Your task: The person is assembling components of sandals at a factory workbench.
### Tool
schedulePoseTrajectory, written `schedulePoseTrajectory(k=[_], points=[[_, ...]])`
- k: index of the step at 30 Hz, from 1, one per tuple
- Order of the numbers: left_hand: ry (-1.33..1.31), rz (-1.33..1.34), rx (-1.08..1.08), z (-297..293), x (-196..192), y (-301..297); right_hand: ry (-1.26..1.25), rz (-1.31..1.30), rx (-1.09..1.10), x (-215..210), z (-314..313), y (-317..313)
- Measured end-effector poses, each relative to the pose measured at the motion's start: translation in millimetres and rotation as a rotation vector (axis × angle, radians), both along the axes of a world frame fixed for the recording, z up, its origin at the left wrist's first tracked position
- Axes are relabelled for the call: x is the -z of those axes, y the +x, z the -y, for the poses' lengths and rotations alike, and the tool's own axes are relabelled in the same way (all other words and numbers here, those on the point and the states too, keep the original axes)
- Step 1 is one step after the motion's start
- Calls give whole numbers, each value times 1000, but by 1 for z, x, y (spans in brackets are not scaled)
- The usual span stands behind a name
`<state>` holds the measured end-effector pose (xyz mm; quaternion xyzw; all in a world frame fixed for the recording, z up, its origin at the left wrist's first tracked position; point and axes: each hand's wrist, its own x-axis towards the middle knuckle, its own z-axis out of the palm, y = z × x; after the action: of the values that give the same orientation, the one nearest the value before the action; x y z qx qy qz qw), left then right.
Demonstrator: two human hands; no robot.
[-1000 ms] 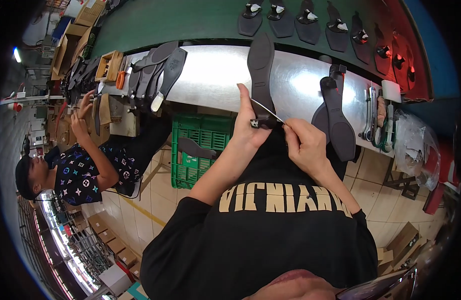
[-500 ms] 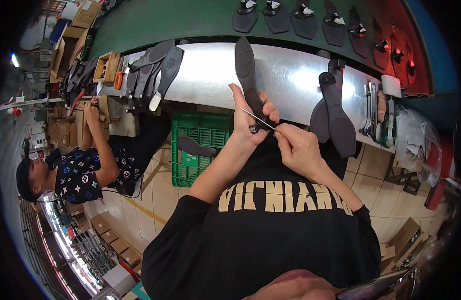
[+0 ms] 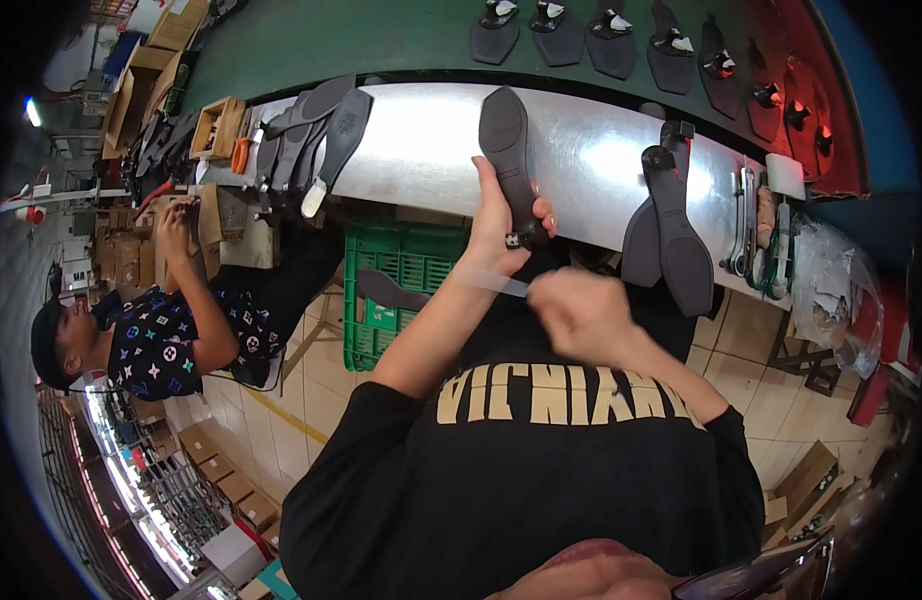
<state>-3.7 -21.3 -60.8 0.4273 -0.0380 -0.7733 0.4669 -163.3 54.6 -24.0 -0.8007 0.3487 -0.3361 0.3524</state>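
A dark shoe sole (image 3: 506,128) with a small heel stands out over the metal worktop, its underside showing. My left hand (image 3: 493,222) grips it around the heel end, thumb along one side and fingertips curled on the other. Below that, my right hand (image 3: 583,308) is closed and smeared by motion. From it a thin blade, apparently a knife (image 3: 499,283), points left across my left wrist, apart from the sole; its handle is hidden in the fist.
Two heeled soles (image 3: 681,235) lie at the right, near scissors (image 3: 779,255) and a plastic bag (image 3: 831,290). More soles (image 3: 306,135) are piled left. Sandals (image 3: 611,45) line the green belt (image 3: 381,40). A green crate (image 3: 366,340) sits below; a co-worker (image 3: 181,330) is at left.
My right hand and the knife have dropped away from the heel toward my body. The sole in my left hand has tilted, showing more of its underside.
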Motion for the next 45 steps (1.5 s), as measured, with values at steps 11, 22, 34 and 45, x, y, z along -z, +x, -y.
schedulePoseTrajectory(k=[11, 22, 34, 45], points=[[-270, -161, 164, -19, -37, -4, 150, 316, 316, -4, 37, 1], [-385, 75, 70, -22, -30, 9, 783, 504, 159, -14, 33, -33], [-507, 206, 0, -28, -37, -1, 1088, 799, 73, -16, 24, -22], [-688, 762, -53, 10, -47, 93, 580, 577, 553, -14, 56, -81]])
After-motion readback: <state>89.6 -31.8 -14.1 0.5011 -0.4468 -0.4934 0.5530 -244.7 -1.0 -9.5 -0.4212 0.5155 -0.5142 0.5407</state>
